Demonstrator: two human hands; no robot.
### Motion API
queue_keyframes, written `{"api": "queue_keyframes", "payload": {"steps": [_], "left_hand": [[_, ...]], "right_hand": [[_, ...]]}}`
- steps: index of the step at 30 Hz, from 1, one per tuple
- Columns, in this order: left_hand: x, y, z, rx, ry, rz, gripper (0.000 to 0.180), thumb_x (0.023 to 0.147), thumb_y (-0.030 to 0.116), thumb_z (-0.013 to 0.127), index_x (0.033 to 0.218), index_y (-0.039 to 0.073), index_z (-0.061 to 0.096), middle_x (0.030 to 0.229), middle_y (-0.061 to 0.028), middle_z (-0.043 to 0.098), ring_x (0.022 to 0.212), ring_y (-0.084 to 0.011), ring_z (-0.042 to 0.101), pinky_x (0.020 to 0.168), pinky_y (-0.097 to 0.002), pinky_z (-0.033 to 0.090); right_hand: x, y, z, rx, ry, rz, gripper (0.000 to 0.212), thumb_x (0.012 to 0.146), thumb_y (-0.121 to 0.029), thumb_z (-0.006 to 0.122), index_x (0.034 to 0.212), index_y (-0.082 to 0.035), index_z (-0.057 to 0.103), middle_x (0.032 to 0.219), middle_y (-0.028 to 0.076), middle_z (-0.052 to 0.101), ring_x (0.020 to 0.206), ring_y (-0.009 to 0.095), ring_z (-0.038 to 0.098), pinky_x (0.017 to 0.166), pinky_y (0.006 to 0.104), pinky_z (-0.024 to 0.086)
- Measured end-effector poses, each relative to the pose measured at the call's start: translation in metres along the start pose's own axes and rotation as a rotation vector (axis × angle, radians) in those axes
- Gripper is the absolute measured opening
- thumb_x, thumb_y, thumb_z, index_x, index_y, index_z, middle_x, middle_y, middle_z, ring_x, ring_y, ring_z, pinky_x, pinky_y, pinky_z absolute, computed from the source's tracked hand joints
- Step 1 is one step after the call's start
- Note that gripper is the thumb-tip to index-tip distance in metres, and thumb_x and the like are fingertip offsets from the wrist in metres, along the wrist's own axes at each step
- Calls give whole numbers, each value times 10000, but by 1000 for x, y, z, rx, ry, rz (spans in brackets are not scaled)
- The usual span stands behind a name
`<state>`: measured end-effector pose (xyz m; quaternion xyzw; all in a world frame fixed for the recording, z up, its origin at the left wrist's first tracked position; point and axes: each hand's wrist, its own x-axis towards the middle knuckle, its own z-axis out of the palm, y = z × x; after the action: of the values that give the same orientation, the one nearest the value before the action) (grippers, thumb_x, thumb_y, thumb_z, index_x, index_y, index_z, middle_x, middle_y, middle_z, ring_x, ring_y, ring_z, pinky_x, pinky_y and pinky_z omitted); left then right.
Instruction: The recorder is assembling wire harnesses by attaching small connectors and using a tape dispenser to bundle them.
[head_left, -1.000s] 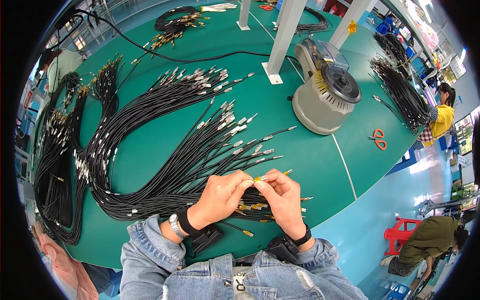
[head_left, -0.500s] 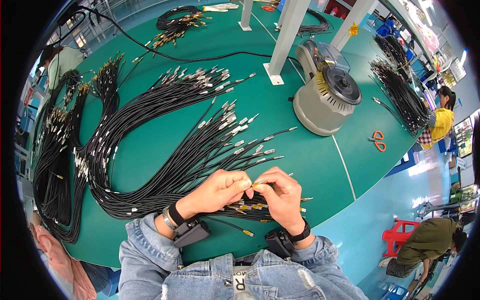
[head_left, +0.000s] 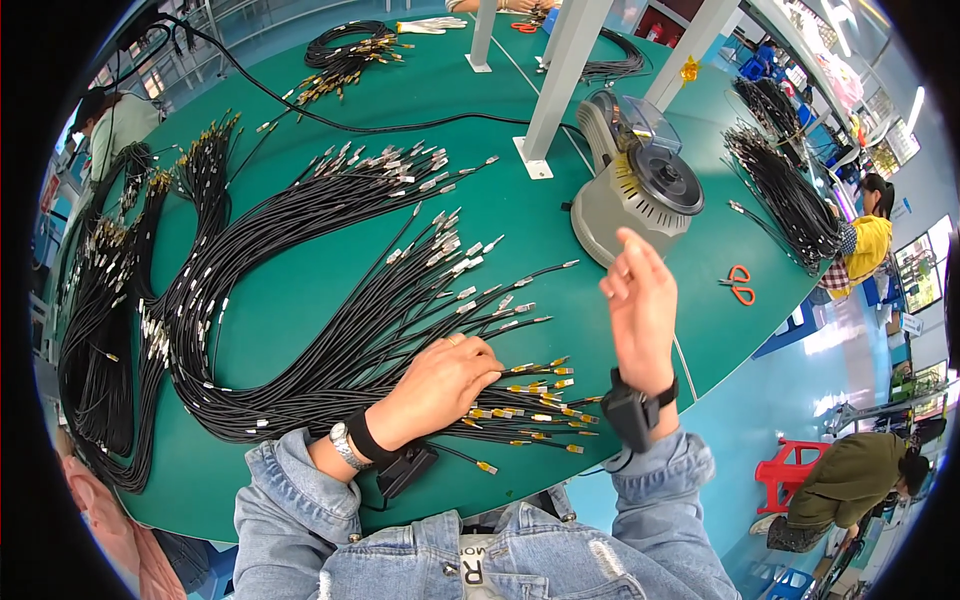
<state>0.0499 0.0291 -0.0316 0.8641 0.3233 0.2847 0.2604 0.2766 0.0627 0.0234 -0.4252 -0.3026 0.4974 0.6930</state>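
My left hand (head_left: 442,388) lies over the front of a bundle of black cables (head_left: 330,385), its fingers curled round a cable whose end is partly hidden by them. Beside its fingertips several cable ends (head_left: 540,388) carry yellow tape and metal tips. My right hand (head_left: 642,305) is raised over the table, with its fingers apart and nothing visible in it. Just beyond its fingertips stands a grey round tape dispenser (head_left: 625,195) with a dark disc on top. More cable ends with white labels (head_left: 455,245) fan out ahead of my left hand.
Orange-handled scissors (head_left: 740,285) lie to the right. Other black cable bundles lie at the far left (head_left: 105,330), back (head_left: 350,45) and far right (head_left: 780,190). A white metal post (head_left: 560,90) rises behind the dispenser. Co-workers sit around; a red stool (head_left: 790,470) stands lower right.
My hands have parted from a pinch on one yellow-taped cable end. The left came down on the bundle; the right let go and moved up and right toward the dispenser.
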Motion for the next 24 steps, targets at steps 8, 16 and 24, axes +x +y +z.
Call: {"api": "queue_keyframes", "payload": {"steps": [8, 16, 24], "left_hand": [[-1, 5, 2, -20, 83, -14, 92, 820, 90, 614, 876, 24, 643, 819, -88, 600, 786, -270, 565, 708, -347, 465], [4, 0, -10, 123, 208, -53, 120, 788, 96, 646, 874, 19, 614, 831, -97, 573, 773, -292, 550, 716, -381, 459], [5, -4, -11, 358, 151, -138, 158, 730, 92, 687, 836, 38, 583, 797, -72, 539, 771, -271, 551, 688, -356, 461]], "right_hand": [[63, -5, 10, -15, 135, 12, 104, 906, -151, 581, 898, -49, 564, 624, -43, 404, 487, 52, 293, 503, 232, 286], [81, -5, -12, 385, -78, 200, 124, 914, -152, 564, 838, -63, 523, 606, -54, 368, 470, 56, 278, 495, 231, 262], [2, -19, 17, 144, -261, 197, 100, 908, -133, 538, 914, -34, 542, 657, -20, 413, 590, 78, 364, 614, 252, 338]]}}
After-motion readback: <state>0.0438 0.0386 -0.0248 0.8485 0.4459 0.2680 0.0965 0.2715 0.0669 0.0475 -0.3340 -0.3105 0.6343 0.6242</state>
